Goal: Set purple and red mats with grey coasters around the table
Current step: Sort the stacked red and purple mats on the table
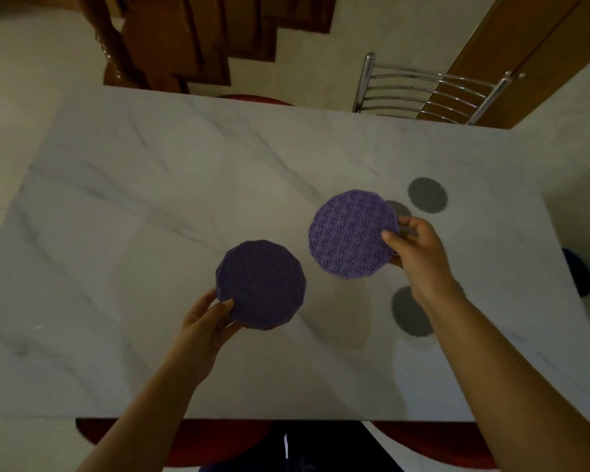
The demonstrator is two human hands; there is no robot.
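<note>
Over the white marble table point(150, 206), the left hand point(206, 327) pinched the near edge of a dark purple mat point(261, 284), thumb on top and fingers beneath, while the right hand point(418, 248) gripped the right edge of a lighter purple mat point(351, 235) (its star-patterned face turned up). Three grey coasters lay at the right: one point(427, 195) beyond the lighter mat, one point(401, 210) partly hidden behind it, and one point(410, 311) under the right forearm.

Table point(150, 216) lies bare leftward; grey coasters point(427, 195) dot the right side.
</note>
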